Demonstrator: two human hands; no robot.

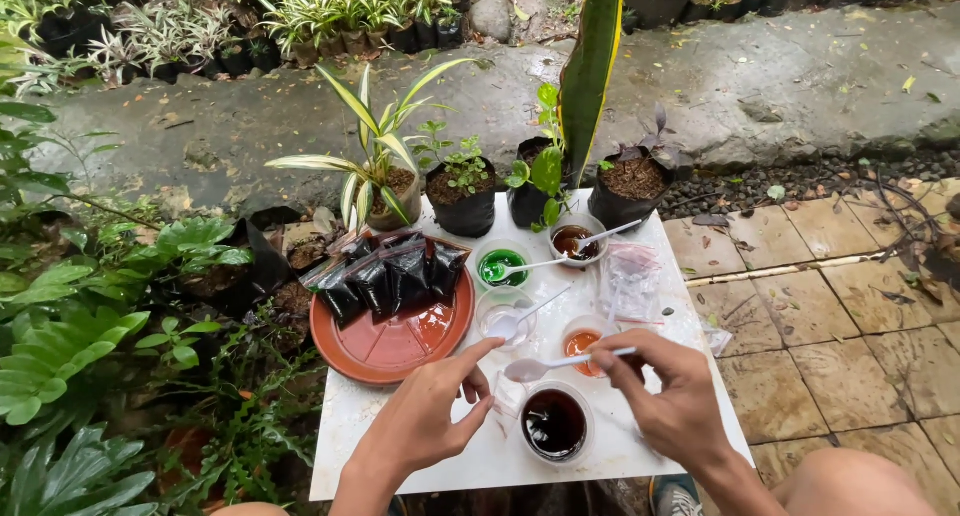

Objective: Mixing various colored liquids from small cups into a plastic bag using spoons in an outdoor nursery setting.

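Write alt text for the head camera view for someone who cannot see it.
A right hand holds a white spoon over a cup of dark liquid on a white table; the left hand pinches beside it. Behind stand cups of coloured liquid, a terracotta saucer and potted plants.

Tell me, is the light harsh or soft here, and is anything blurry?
Head view: soft, even daylight with no hard shadows; faint glare on the wet white table and the dark liquid cup; the right hand and its white spoon look sharp.

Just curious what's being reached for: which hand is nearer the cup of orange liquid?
The right hand. Holding a white spoon, it is just beside the orange cup; the left hand is further off, below the terracotta saucer.
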